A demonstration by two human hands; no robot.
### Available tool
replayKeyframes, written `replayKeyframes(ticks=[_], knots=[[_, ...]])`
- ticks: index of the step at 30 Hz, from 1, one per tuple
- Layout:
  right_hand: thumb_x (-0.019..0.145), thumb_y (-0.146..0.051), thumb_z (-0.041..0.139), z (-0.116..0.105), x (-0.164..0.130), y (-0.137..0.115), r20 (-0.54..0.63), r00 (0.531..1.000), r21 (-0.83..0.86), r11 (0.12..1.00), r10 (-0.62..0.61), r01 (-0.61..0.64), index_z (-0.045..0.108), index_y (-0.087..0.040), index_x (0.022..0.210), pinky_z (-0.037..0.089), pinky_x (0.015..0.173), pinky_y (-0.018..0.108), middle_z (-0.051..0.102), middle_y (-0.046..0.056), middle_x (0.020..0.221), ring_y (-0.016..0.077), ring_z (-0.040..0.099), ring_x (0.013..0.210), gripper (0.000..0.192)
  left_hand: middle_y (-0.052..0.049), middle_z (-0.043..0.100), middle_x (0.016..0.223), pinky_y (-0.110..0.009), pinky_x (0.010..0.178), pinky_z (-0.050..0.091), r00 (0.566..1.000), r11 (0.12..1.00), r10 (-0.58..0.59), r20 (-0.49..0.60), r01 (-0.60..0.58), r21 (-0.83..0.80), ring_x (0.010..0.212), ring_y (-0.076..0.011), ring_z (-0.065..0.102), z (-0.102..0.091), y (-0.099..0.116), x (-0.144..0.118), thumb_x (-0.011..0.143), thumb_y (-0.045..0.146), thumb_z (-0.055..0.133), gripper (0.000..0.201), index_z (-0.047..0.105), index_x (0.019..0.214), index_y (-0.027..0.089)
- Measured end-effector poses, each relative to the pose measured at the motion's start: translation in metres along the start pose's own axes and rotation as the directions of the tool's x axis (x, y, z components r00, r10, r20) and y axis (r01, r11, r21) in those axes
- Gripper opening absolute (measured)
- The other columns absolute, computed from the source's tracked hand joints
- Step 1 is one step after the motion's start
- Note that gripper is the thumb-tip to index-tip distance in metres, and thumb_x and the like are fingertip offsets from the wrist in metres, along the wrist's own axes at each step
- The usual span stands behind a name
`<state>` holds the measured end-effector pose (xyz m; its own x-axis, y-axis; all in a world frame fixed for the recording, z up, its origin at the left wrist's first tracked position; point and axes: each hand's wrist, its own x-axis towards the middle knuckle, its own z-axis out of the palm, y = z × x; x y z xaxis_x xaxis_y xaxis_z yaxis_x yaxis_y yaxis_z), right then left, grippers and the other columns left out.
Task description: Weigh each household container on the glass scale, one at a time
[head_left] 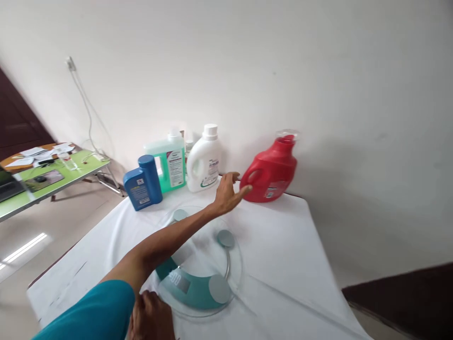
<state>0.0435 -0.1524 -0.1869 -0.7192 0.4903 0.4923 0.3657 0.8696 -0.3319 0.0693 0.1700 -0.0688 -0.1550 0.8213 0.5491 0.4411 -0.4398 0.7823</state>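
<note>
My left hand reaches across the table with fingers spread, its fingertips at the handle of a red detergent jug. The jug stands tilted and blurred near the wall, and nothing is gripped. My left forearm passes over a round glass scale with a teal band and a small display. At the bottom edge, my right hand sits by the scale's near rim, its fingers cut off by the frame. Left of the red jug stand a white jug, a green-liquid jug and a blue bottle.
The table is covered in white cloth and pushed against a pale wall. A low green table with papers and a laptop stands at the left. A cable hangs down the wall from a socket. A dark door is at far left.
</note>
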Motion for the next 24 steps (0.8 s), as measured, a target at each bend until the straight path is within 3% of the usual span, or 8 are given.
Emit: replayKeyframes(ticks=[2,5,8,11,13,17,20,24], knots=[[0.081,-0.018,0.074,0.015,0.004,0.002,-0.072,0.990,-0.036,0.992,0.120,-0.123,0.054,-0.023,0.080,0.040,0.047,0.031,0.063,0.003,0.071,0.0211,0.061,0.060,0.020,-0.012,0.066,0.111,-0.039,0.089,0.054,0.989,0.988,0.149,0.022,-0.150,0.021,0.100,-0.0236,0.065,-0.047,0.009,-0.034,0.090,0.049,0.072,0.043,0.059,0.119,0.019],[0.084,-0.016,0.066,0.016,0.006,0.001,-0.163,0.979,0.028,0.992,0.126,-0.123,0.046,-0.026,0.079,0.035,0.050,0.032,0.060,0.002,0.071,0.0210,0.061,0.061,0.023,-0.011,0.066,0.113,-0.040,0.092,0.055,0.948,0.938,0.289,-0.131,-0.252,0.238,0.105,-0.0234,0.065,-0.130,0.019,-0.069,0.095,0.042,0.069,0.039,0.057,0.125,0.022],[0.089,-0.012,0.052,0.000,0.008,0.003,-0.199,0.977,0.115,0.992,0.074,-0.052,0.043,-0.026,0.081,0.029,0.051,0.034,0.057,0.001,0.070,0.0193,0.058,0.059,0.018,-0.015,0.061,0.126,-0.050,0.105,0.050,0.840,0.834,0.372,-0.395,-0.115,0.540,0.124,-0.0309,0.058,-0.214,0.009,-0.082,0.084,0.046,0.081,0.059,0.054,0.130,0.020],[0.092,-0.008,0.045,-0.013,0.013,0.006,-0.214,0.976,0.124,0.992,0.046,-0.019,0.042,-0.025,0.080,0.026,0.052,0.035,0.055,0.000,0.068,0.0178,0.055,0.057,0.021,-0.020,0.053,0.142,-0.054,0.114,0.043,0.737,0.847,0.276,-0.617,0.117,0.519,0.138,-0.0349,0.050,-0.273,-0.024,-0.085,0.066,0.050,0.093,0.090,0.049,0.139,0.019],[0.093,-0.008,0.045,-0.016,0.015,0.007,-0.202,0.978,0.107,0.994,0.048,-0.026,0.043,-0.025,0.079,0.025,0.054,0.034,0.055,-0.001,0.068,0.0170,0.054,0.058,0.022,-0.017,0.061,0.133,-0.050,0.108,0.050,0.764,0.914,0.046,-0.643,0.227,0.335,0.128,-0.0331,0.060,-0.293,-0.050,-0.088,0.058,0.049,0.096,0.091,0.055,0.132,0.018],[0.097,-0.011,0.049,-0.017,0.016,0.004,-0.149,0.986,0.074,0.995,0.071,-0.061,0.045,-0.024,0.079,0.027,0.056,0.032,0.056,-0.001,0.071,0.0154,0.053,0.061,0.022,-0.007,0.075,0.095,-0.035,0.080,0.060,0.788,0.914,-0.390,-0.477,0.395,-0.095,0.084,-0.0215,0.072,-0.302,-0.087,-0.093,0.053,0.041,0.096,0.064,0.069,0.104,0.015],[0.096,-0.012,0.051,-0.019,0.017,0.002,-0.109,0.989,0.056,0.994,0.096,-0.090,0.045,-0.023,0.076,0.027,0.057,0.032,0.055,-0.002,0.070,0.0144,0.052,0.061,0.024,-0.006,0.077,0.089,-0.033,0.076,0.061,0.751,0.863,-0.505,-0.425,0.428,-0.269,0.076,-0.0185,0.071,-0.300,-0.096,-0.091,0.048,0.032,0.096,0.057,0.074,0.097,0.013],[0.096,-0.014,0.054,-0.021,0.019,0.003,-0.064,0.992,0.029,0.994,0.109,-0.107,0.044,-0.023,0.074,0.026,0.055,0.031,0.053,-0.003,0.068,0.0131,0.050,0.059,0.026,-0.006,0.079,0.090,-0.035,0.076,0.063,0.745,0.859,-0.506,-0.435,0.386,-0.338,0.075,-0.0184,0.072,-0.298,-0.095,-0.089,0.045,0.026,0.095,0.056,0.075,0.095,0.012]])
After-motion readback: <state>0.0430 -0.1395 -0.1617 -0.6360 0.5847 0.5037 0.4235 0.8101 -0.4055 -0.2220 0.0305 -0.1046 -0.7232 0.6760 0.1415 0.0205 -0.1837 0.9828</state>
